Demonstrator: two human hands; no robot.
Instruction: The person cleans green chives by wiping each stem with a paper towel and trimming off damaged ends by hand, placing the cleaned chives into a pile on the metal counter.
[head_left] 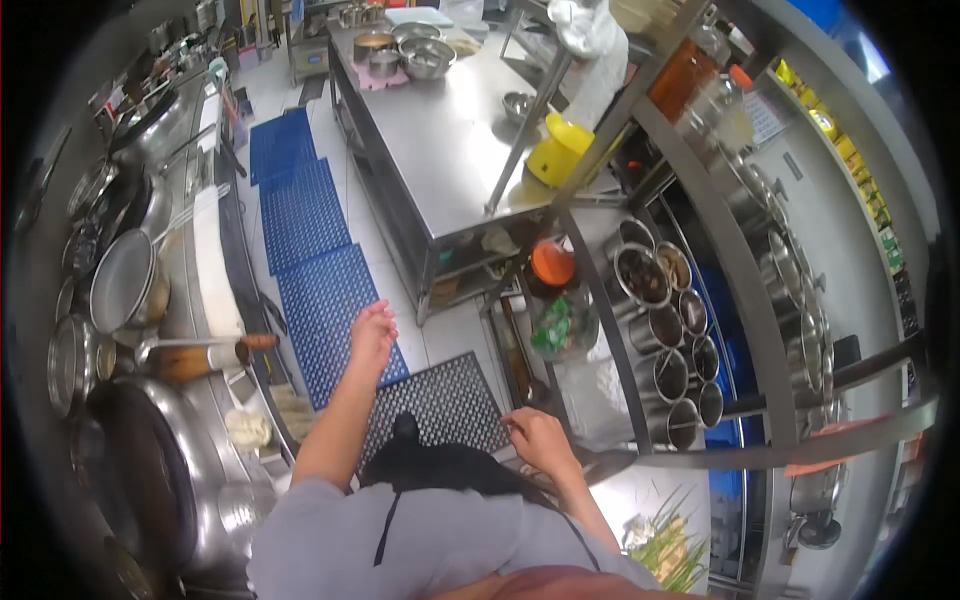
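Both hands are bare in a narrow kitchen aisle. The left hand (372,340), at the centre left of the frame, hangs over a blue perforated floor mat (320,290), its fingers loosely curled with nothing visible between them. The right hand (540,440), just below the centre, has its fingers half bent and apart, also with nothing visible in them; whether its fingertips brush anything cannot be told from this angle. A black perforated floor mat (450,400) lies below and between the two, under a dark shoe (405,425).

Nearest the right hand, a metal rail (720,457) sweeps toward the right edge, below a cluster of steel canisters (668,375). Green stalks (680,550) lie at the lower right. At the upper centre, a steel worktop (450,140) carries a yellow container (560,150); at the lower left sits a large dark wok (130,480), with a wooden handle (260,341) jutting into the aisle above it.

Good handling here likely means keeping the left elbow inside that handle, the right wrist clear of the rail, and each foot flat on the mats, whose edges could catch a toe.
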